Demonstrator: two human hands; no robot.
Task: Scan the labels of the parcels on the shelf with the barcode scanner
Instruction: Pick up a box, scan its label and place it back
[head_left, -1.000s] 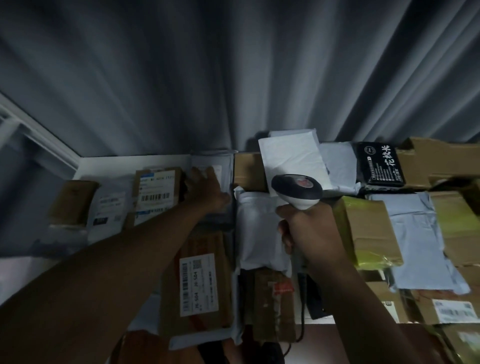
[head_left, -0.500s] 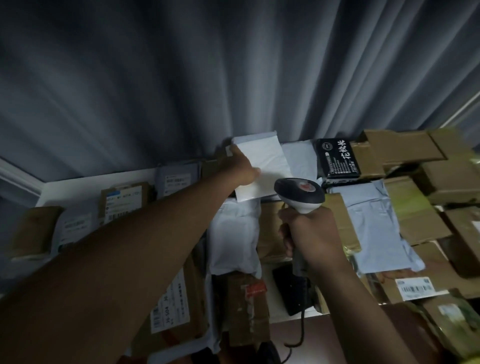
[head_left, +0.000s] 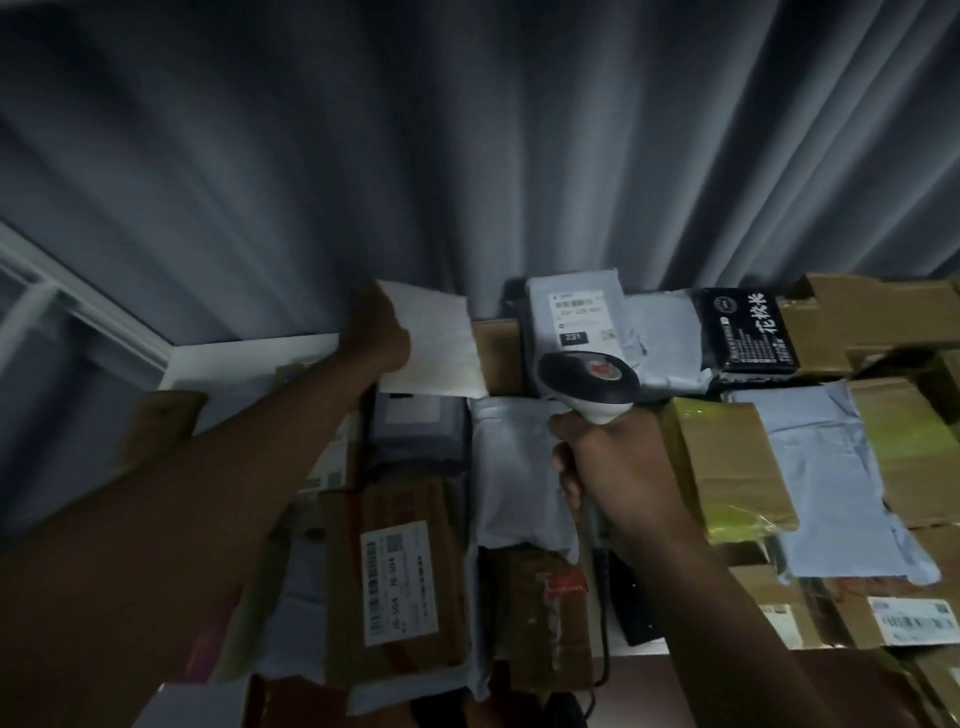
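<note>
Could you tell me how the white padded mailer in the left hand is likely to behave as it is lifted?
The white mailer, gripped by the left hand at one edge, stays fairly flat, so it is probably light and semi-stiff. Its bulging face suggests soft padding rather than anything fragile, though the contents are hidden.

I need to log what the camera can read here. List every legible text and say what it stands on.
"231": black tag on the label of the grey plastic mailer bag at the back.
"J6 S04": white label on the brown cardboard box in front.
Large white Chinese characters: black flat packet; small print unreadable.
Barcode label on the right-hand brown carton: too blurred.
</note>
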